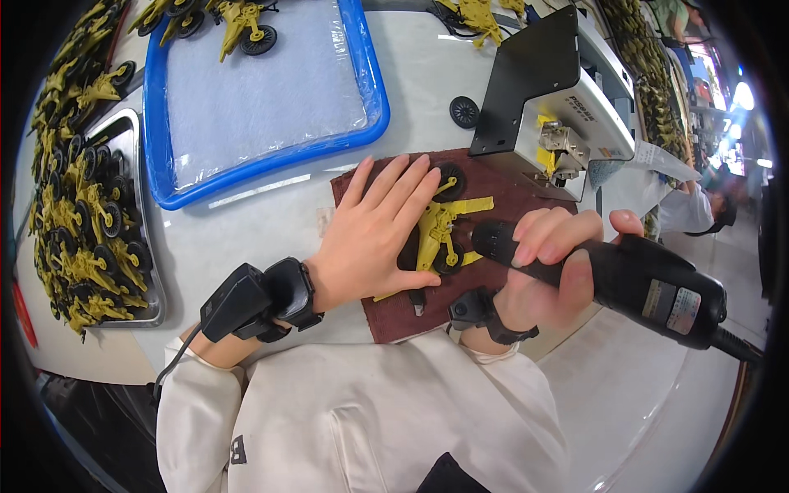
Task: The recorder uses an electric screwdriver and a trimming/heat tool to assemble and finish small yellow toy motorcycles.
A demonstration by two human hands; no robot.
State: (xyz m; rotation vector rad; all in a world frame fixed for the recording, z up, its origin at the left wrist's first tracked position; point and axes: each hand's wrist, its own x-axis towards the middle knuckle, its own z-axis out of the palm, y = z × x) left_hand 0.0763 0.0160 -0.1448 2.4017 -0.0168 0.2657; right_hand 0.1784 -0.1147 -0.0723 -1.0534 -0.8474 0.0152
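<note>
My left hand (374, 226) lies flat with its fingers stretched out over the left part of a yellow model piece (437, 230) with black spoked wheels. The piece rests on a dark red-brown cloth (386, 319), and my palm hides some of it. Fingers of my right hand (555, 255) are wrapped round a black corded electric screwdriver (657, 292). The tool is held nearly level, its front end pointing left at the right side of the model piece. Whether its tip touches the piece I cannot tell.
A white and black box-shaped machine (567, 111) stands beyond the cloth, with a loose black wheel (464, 112) beside it. A blue tray (380, 115) holds several yellow pieces at its far edge. At left, a metal tray (156, 304) is heaped with similar pieces.
</note>
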